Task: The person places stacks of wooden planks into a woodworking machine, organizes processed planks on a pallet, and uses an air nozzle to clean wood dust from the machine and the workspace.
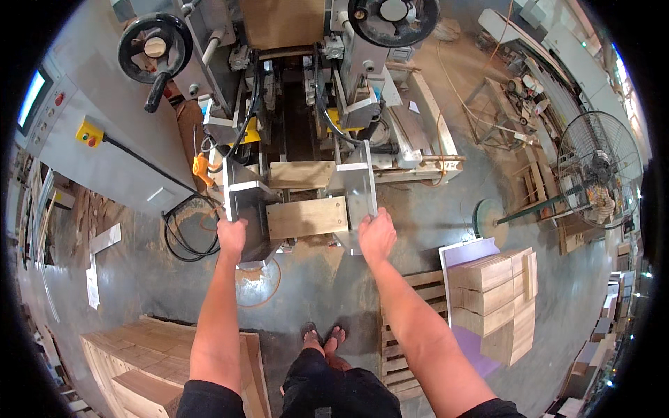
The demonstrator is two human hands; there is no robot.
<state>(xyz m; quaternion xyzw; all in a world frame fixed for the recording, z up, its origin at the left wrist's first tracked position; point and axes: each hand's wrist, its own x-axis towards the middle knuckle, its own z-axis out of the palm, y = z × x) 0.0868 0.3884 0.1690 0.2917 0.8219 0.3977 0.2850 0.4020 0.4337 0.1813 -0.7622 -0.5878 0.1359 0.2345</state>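
Observation:
My left hand [232, 238] is closed on the outer edge of the left metal guide plate [245, 198], at the front of a grey machine. On the other side, my right hand [377, 235] is closed at the edge of the right metal guide plate [359, 191]. My fingertips are partly hidden by the plates and knuckles. Between the two plates lies a pale wooden board [306, 217], with small holes near its ends. Just behind it sits a second wooden board [302, 175]. Dark rails run back into the machine beyond both.
Two black handwheels [155, 49] [394, 12] top the machine. A grey control cabinet [132, 132] stands left. Wooden blocks [491, 292] are stacked on a pallet [401, 341] at right, more boards [150, 362] at lower left. A pedestal fan [599, 171] stands right; cables [178, 240] lie on the floor.

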